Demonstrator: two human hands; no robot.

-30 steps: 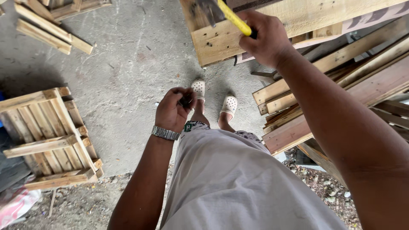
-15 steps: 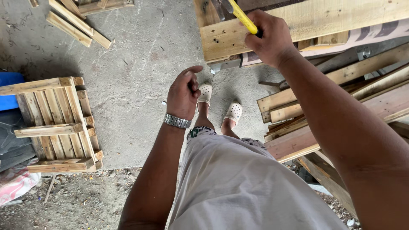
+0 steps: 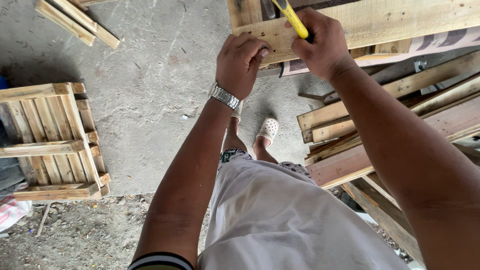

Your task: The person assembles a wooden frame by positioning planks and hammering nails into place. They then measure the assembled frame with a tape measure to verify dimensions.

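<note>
Right hand [image 3: 322,42] grips one yellow-handled tool [image 3: 292,17]; left hand [image 3: 241,62] touches one plank [image 3: 380,20].

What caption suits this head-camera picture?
Right hand grips a yellow-handled tool; left hand rests on a wooden plank.

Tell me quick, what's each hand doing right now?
Left hand: fingers pinched at the wooden board, contents hidden.
Right hand: closed on the yellow-handled tool.

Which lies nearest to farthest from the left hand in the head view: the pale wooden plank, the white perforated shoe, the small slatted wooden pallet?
1. Pale wooden plank, touching the left hand.
2. White perforated shoe, below it.
3. Small slatted wooden pallet, far left.
</note>
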